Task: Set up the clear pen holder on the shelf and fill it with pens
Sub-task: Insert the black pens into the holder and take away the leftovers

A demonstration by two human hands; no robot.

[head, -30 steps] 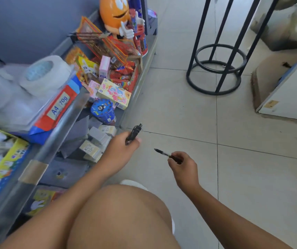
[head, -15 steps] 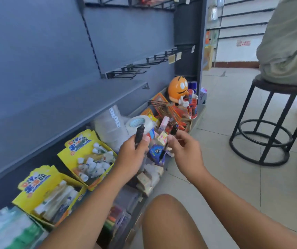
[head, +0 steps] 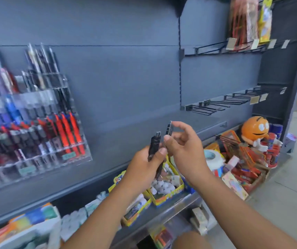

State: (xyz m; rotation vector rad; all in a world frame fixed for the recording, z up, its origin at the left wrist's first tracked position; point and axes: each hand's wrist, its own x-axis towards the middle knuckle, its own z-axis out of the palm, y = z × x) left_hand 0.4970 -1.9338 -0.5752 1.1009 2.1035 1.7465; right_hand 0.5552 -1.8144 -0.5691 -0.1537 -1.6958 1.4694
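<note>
Honestly nothing's readable here, the teal labels (head: 69, 156) on the clear pen holder (head: 83, 155) and the hook price tags (head: 254, 99) are all just blurry smudges.

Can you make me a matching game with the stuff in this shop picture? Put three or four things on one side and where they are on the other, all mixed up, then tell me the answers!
Things:
1. clear pen holder
2. orange round figure
3. tape roll
4. black pen

Places:
A. in the left hand, pointing up
B. on the bottom shelf at the far right end
C. up on the grey shelf wall at the left, full of pens
D. on the bottom shelf, just right of the right hand

Pairs: 1-C, 2-B, 3-D, 4-A
</note>
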